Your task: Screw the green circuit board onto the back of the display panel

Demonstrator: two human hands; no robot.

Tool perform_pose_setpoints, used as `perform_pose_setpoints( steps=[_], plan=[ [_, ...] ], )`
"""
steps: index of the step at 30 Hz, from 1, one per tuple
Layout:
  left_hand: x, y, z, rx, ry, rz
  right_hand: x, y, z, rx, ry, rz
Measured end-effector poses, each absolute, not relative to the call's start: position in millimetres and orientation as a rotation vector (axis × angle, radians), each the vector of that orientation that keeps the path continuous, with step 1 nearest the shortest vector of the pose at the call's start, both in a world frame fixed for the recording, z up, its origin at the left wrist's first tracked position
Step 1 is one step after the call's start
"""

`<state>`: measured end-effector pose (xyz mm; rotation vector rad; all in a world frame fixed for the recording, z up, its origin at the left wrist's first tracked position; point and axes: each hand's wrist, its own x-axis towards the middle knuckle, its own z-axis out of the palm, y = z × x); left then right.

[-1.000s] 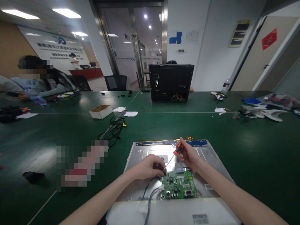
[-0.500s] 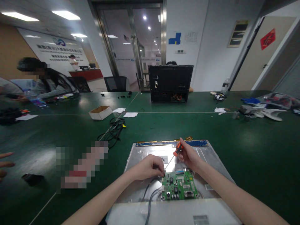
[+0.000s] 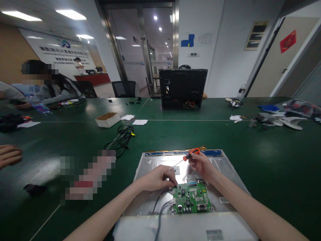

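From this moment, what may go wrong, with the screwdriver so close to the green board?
The screwdriver in the right grip slants down toward the left grip, so a slip might jab it.
The green circuit board lies right beside the left grip; a stray tip could scratch it.
The flat ribbon at the board's far edge is close to the right grip and might be knocked.

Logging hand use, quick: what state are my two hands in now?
Left hand: curled by the green circuit board; whether it holds anything cannot be told.
Right hand: closed, holding the orange-handled screwdriver.
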<state>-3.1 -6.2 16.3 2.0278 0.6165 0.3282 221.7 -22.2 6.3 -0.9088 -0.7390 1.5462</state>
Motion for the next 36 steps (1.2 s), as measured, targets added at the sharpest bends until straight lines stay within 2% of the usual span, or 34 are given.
perform_pose_setpoints(
  steps=[10, 16, 29, 36],
  plan=[
    [-4, -2, 15, 2.025, 0.636, 0.339, 218, -28, 35, -0.913, -0.880, 1.269],
    [-4, -2, 12, 1.985, 0.612, 0.384, 200, -45, 53, -0.893, -1.228, 0.933],
    [-1, 5, 2, 1.981, 0.582, 0.421, 205, -44, 39, -0.937, -1.545, 0.752],
    [-1, 0, 5, 2.002, 0.604, 0.440, 201, -48, 18, -0.884, -1.668, 0.468]
  ],
)
